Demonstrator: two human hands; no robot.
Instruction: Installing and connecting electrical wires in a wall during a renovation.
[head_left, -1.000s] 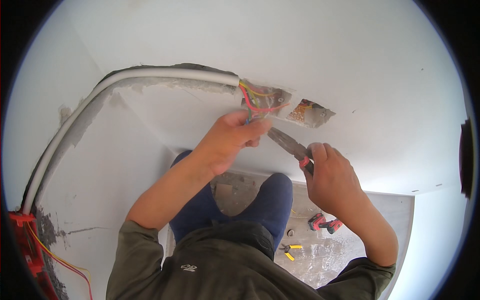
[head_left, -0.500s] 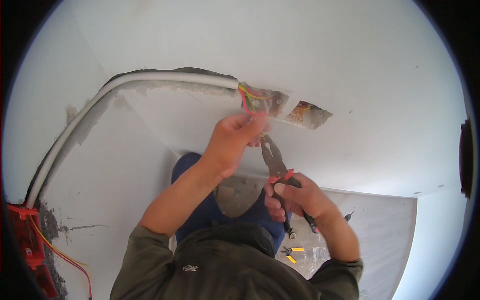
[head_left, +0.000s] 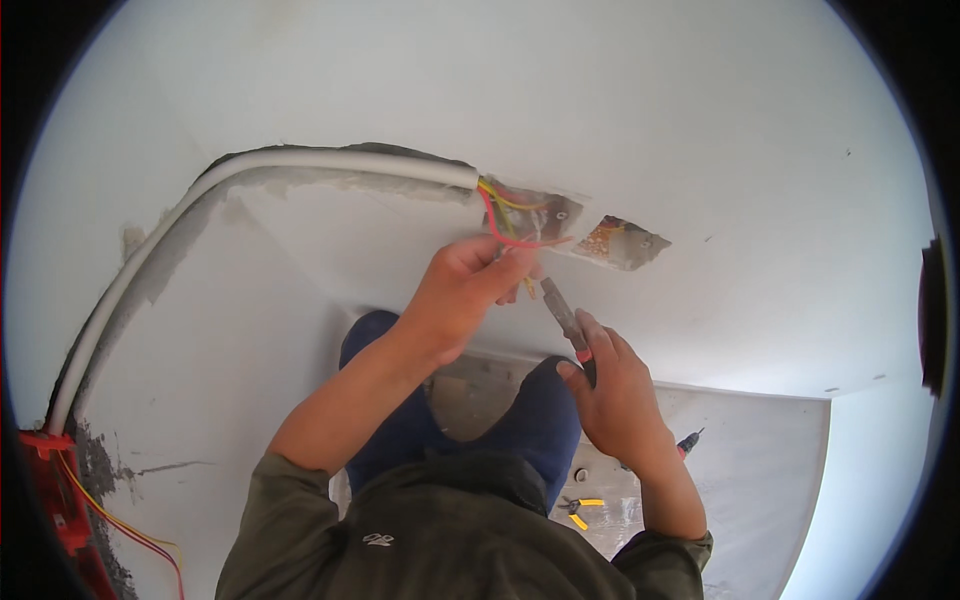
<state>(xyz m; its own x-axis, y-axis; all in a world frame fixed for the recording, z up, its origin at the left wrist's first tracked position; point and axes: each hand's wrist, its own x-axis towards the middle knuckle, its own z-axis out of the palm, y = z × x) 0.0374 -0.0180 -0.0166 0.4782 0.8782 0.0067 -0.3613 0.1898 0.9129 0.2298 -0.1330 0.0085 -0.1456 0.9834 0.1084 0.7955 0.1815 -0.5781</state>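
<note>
My left hand (head_left: 478, 285) is closed on several wires just below a square hole (head_left: 535, 208) cut in the white wall. A red wire (head_left: 522, 243) runs over the fingers, its bare copper end pointing right. Below the fingertips a yellow-green wire (head_left: 530, 289) pokes out. All the wires come from the open end of a white conduit (head_left: 400, 160). In my right hand (head_left: 618, 395) is a pair of combination pliers (head_left: 563, 315), seen edge-on, gripped by dark handles with red. Their jaw tips are close to the yellow-green wire's end but apart from it.
A second hole (head_left: 625, 243) is to the right of the first. The conduit curves along a chiselled groove to red junction boxes (head_left: 62, 490) at lower left, where red and yellow wires (head_left: 130, 527) hang. On the floor are yellow-handled wire strippers (head_left: 580, 510) and a drill-like tool (head_left: 690, 443).
My right hand has drawn the pliers away from the wire end and turned them edge-on. The red wire now sticks out to the right above my left fingers.
</note>
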